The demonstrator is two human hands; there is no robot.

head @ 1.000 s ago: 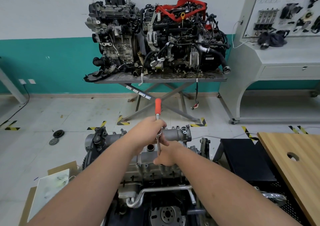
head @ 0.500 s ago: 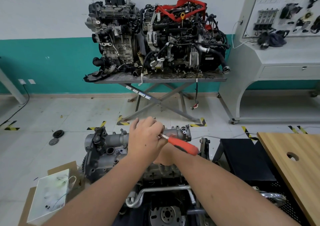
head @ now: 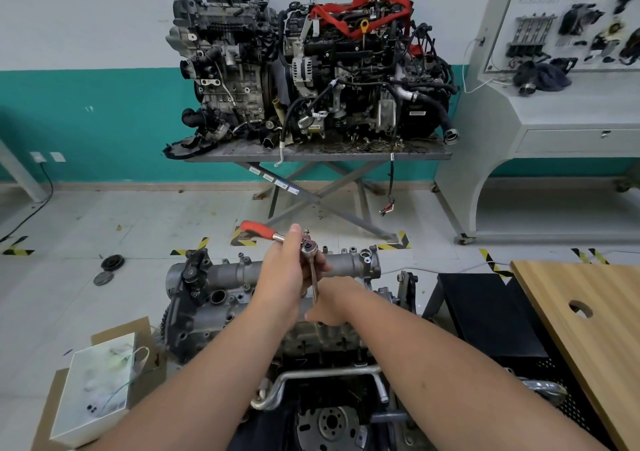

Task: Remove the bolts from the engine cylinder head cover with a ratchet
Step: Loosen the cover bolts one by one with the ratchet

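- We see the left hand (head: 282, 274) wrapped round the head of the ratchet (head: 309, 245), fingers clamped on it, thumb pointing to 12 o'clock.
- Ratchet's red handle (head: 258, 229) sticks out toward 10 o'clock from that hand, above the floor (head: 104, 222) in view.
- Thin extension bar (head: 314, 286) drops from the ratchet head toward 6 o'clock, down to the right hand (head: 332, 303).
- Right hand fingers curled at the bar's lower end; we cannot tell for sure whether they pinch the bar or just steady it, tips hidden.
- Cylinder head cover (head: 242, 274), grey cast metal, sits dead centre under both hands, on top of the engine (head: 221, 322) we stand over.
- Bolts: a few small studs show along the cover's far edge at 12 o'clock of the hands; the one under the bar is hidden.
- At 12 o'clock far back, two more engines (head: 311, 69) on a scissor-leg surface (head: 311, 154) against the teal wall.
- At 3 o'clock, a wooden surface (head: 588, 305) with a round hole.
- At 8 o'clock, a white box (head: 97, 388) on cardboard.
- At 1 o'clock, a grey training bench (head: 571, 111) with parts board.
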